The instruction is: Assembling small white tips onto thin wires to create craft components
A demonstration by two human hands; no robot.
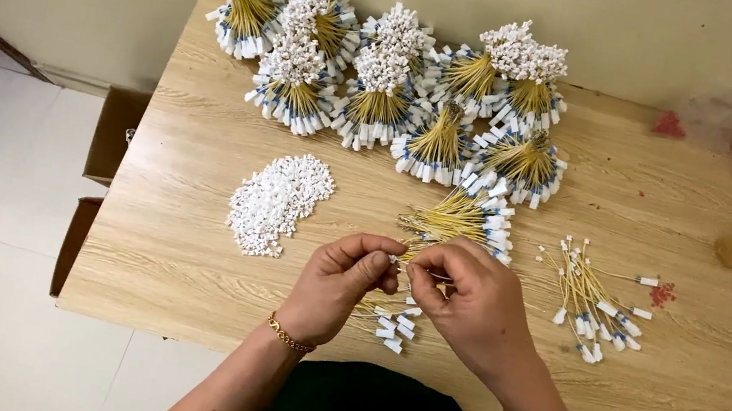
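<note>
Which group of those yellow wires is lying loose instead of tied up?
The loose wires right of the hands, scattered flat on the table; the bundles behind are tied.

Yellow wire (403, 264) with white end piece: thin, short, pinched between both hands' fingertips, held just above the wooden table (179, 243), right of the white connector heap (276, 202).

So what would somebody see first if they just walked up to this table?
Probably the crowd of tied bundles of yellow wires with white tips, standing along the table's far edge. Next, the left hand and right hand pinching one small piece together at the near edge, and the heap of little white caps left of them.
</note>
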